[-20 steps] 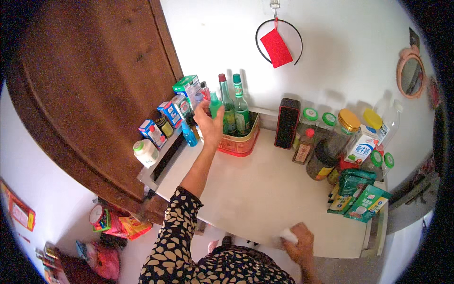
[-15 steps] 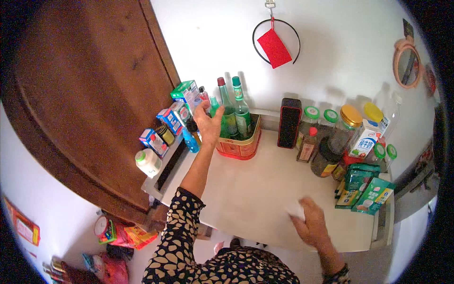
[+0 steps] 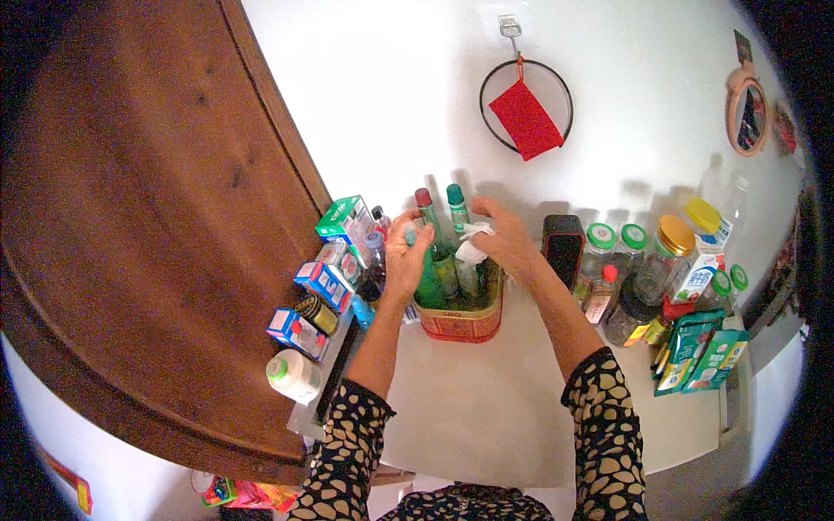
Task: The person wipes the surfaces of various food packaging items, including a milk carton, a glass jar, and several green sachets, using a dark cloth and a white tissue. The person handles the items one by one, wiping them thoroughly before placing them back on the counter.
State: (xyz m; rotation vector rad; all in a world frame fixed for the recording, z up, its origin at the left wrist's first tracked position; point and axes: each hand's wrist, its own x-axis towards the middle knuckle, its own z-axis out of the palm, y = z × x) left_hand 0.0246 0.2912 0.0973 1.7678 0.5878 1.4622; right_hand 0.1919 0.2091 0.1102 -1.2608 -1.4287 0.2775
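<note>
My left hand (image 3: 407, 259) is closed round the top of a small green plastic bottle (image 3: 429, 288), which stands in a red and gold tin (image 3: 460, 326). Thumb and fingers of my right hand (image 3: 508, 241) pinch a crumpled white cloth or tissue (image 3: 474, 247) against the side of a green-capped glass bottle (image 3: 457, 207). Between the hands rises a tall green glass bottle with a dark red cap (image 3: 424, 198). My fingers partly hide the bottles' necks and lower parts.
Medicine boxes (image 3: 325, 285) and a white bottle (image 3: 294, 377) line a ledge at left. A black speaker (image 3: 563, 250), lidded jars (image 3: 674, 236), a milk carton (image 3: 698, 276) and green packets (image 3: 691, 352) stand at right on the white tabletop (image 3: 486, 408).
My right hand has moved from the table's front right up to the bottles with the white cloth. My left hand has closed on the small green bottle. The view has shifted.
</note>
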